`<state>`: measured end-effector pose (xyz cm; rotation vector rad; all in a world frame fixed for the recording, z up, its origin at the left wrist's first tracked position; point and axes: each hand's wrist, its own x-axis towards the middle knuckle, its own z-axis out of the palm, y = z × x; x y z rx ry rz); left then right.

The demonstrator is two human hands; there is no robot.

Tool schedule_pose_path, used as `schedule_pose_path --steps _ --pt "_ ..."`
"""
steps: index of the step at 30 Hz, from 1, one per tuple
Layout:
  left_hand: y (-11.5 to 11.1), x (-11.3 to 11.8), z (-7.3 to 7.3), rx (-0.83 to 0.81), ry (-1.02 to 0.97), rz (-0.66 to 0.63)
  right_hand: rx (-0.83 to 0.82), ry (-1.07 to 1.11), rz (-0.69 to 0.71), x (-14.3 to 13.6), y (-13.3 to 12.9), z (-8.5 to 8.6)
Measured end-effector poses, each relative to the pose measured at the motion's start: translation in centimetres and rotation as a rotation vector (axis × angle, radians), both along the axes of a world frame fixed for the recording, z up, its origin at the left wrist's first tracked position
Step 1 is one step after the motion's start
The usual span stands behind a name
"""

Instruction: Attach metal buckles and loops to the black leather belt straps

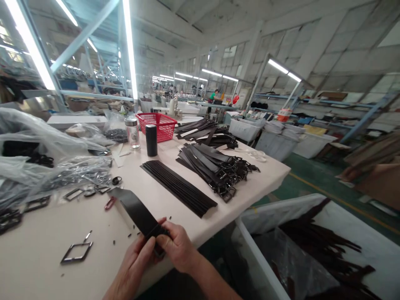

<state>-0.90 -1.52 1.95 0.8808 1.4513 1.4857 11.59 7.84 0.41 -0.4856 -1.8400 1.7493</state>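
Observation:
A black belt strap (134, 208) curves up from the table, its near end between my two hands. My left hand (137, 258) is closed on that end from the left, thumb on top. From the right, my right hand (178, 246) pinches the same end; a dark buckle part seems to be there, mostly hidden by my fingers. A loose square metal buckle (76, 252) lies to the left on the table. Small dark bits (129, 235) are scattered near my hands. A small reddish clip-like piece (109, 203) rests beside the strap's far end.
A row of black straps (178, 187) lies ahead, with a pile of buckled belts (215, 166) behind it. A black bottle (151, 140), a glass jar (133, 135) and a red basket (167, 127) stand farther back. Plastic bags (71, 175) of buckles lie left. A white bin (250, 233) stands right.

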Motion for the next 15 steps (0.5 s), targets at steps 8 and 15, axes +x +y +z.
schedule_pose_path --steps 8,15 --pt "0.1 -0.5 0.7 0.002 -0.043 -0.061 0.444 -0.305 -0.304 3.8 8.6 7.8" --pt "0.2 -0.1 0.6 0.099 -0.063 -0.188 0.834 -0.381 -0.846 7.8 17.6 9.4"
